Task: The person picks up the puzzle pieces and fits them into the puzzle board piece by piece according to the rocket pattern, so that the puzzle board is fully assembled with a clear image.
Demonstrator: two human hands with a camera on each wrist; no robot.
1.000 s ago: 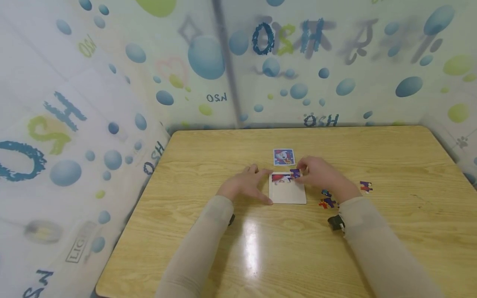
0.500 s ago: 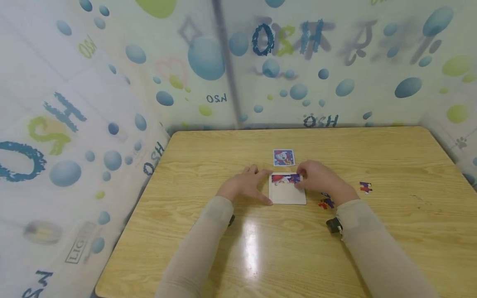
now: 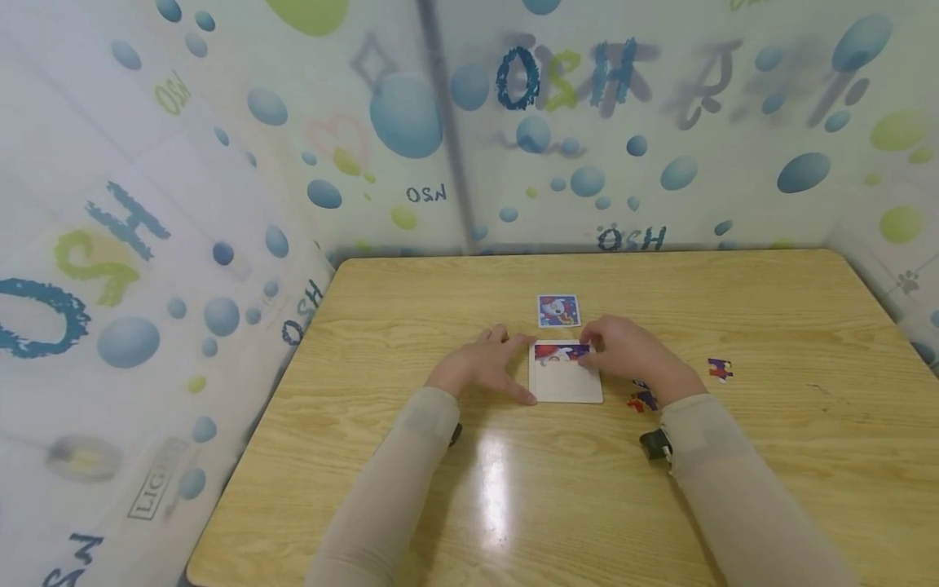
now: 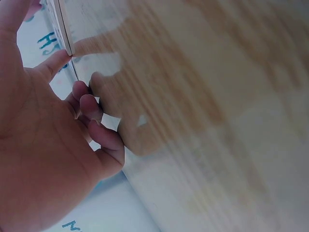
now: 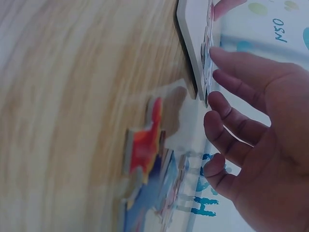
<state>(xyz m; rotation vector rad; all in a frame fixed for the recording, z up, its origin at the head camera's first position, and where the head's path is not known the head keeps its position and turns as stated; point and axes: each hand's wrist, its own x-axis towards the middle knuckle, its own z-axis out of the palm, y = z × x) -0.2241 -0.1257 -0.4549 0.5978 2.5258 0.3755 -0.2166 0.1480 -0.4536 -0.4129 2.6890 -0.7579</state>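
Observation:
A pale square puzzle board (image 3: 565,383) lies on the table in the head view, with joined puzzle pieces (image 3: 556,352) along its far edge. My left hand (image 3: 480,363) braces the board's left side, index finger at the far corner and thumb at the near one. Its other fingers curl loosely in the left wrist view. My right hand (image 3: 631,350) holds a purple puzzle piece (image 3: 584,350) between thumb and index finger at the board's far right corner. These two fingers partly hide the piece. In the right wrist view, the remaining fingers are loosely bent beside the board (image 5: 193,43).
A small picture card (image 3: 559,311) lies just beyond the board. Several loose puzzle pieces (image 3: 643,399) lie by my right wrist, partly hidden by it. Another loose piece (image 3: 720,369) is farther right. Patterned walls stand behind and left of the wooden table (image 3: 807,448).
My right hand has brought the purple piece down into the top row and shifted slightly left with it. My left hand stays at the board's edge.

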